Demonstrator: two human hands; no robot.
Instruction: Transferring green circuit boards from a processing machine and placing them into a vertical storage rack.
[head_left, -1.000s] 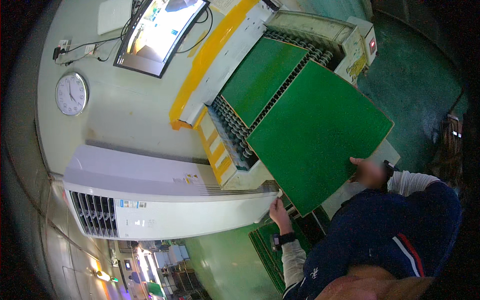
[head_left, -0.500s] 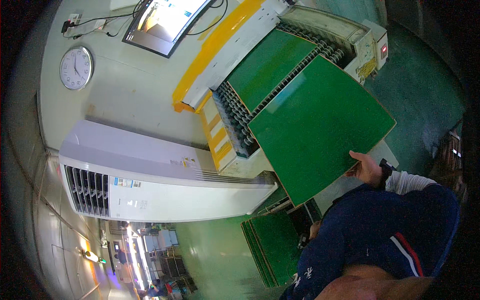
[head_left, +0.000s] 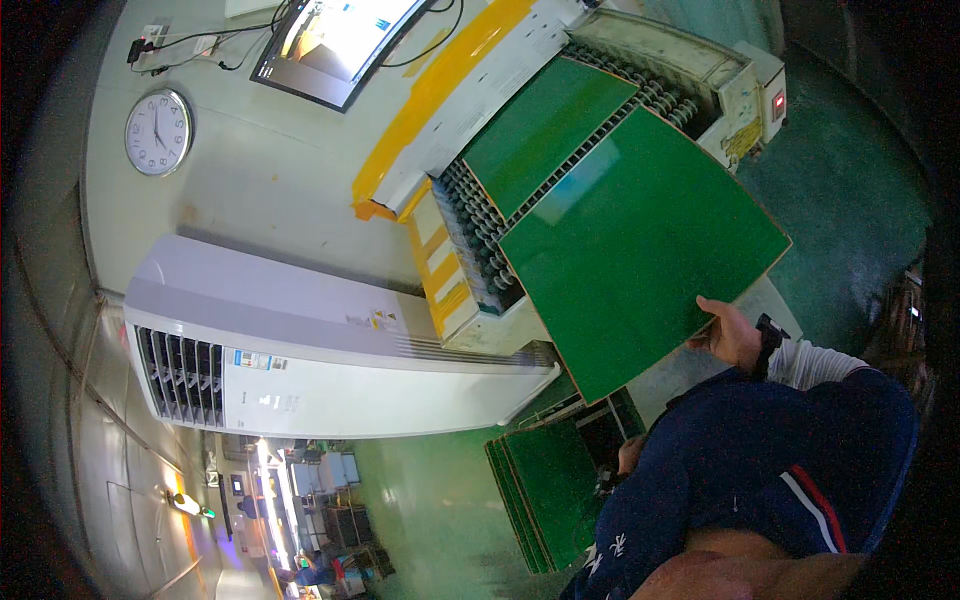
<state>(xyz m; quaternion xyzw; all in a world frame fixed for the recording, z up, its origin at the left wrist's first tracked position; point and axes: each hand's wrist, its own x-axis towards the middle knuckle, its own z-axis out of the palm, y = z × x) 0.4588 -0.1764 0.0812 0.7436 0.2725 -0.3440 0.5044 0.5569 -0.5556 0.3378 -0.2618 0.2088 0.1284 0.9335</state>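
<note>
My right hand (head_left: pixel 732 335), with a dark band at the wrist, grips the near edge of a large green board (head_left: pixel 640 250). The thumb lies on top and the fingers go underneath. The board's far end reaches the roller conveyor (head_left: pixel 478 205), where a second green board (head_left: pixel 550 130) lies flat on the rollers. Lower down, my left hand (head_left: pixel 630 455) is near a stack of green boards (head_left: pixel 550 490). Its fingers are mostly hidden behind my dark blue sleeve, so I cannot see what they touch.
A white standing air conditioner (head_left: pixel 340 380) is left of the conveyor. A wall clock (head_left: pixel 158 132) and a lit screen (head_left: pixel 335 45) are on the wall. Yellow tape (head_left: pixel 440 95) edges the machine opening. A box with a red light (head_left: pixel 778 105) stands at its right.
The view has shifted slightly. The near corner of the held board sits a little higher, and its glossy reflection is stronger. My right hand keeps its grip.
</note>
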